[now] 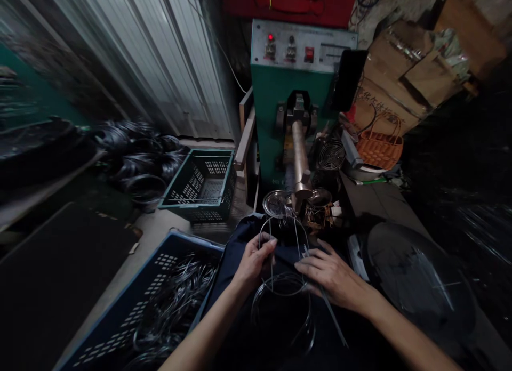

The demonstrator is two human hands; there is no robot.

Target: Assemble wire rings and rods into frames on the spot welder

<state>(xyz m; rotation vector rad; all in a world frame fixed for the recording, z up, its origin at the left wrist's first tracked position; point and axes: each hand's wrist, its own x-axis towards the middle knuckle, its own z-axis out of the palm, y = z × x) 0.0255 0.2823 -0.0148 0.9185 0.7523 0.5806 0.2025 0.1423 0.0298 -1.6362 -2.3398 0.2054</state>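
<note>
Roughly round, silvery wire ring [297, 239], two crosswires [271, 275]; left fingers [267, 247] pinch it, right fingers [316, 262]: grip unclear.

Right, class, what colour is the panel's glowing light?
The glowing light is red, showing best in the head view.

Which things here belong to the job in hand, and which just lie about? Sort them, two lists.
In the job:
round metal wire frame, in the left hand
thin straight metal wire, at the right hand
loose metal wire rings below the frame
green metal machine, probably

Apparently just lying about:
orange-brown wicker basket
brown cardboard box
red case
</note>
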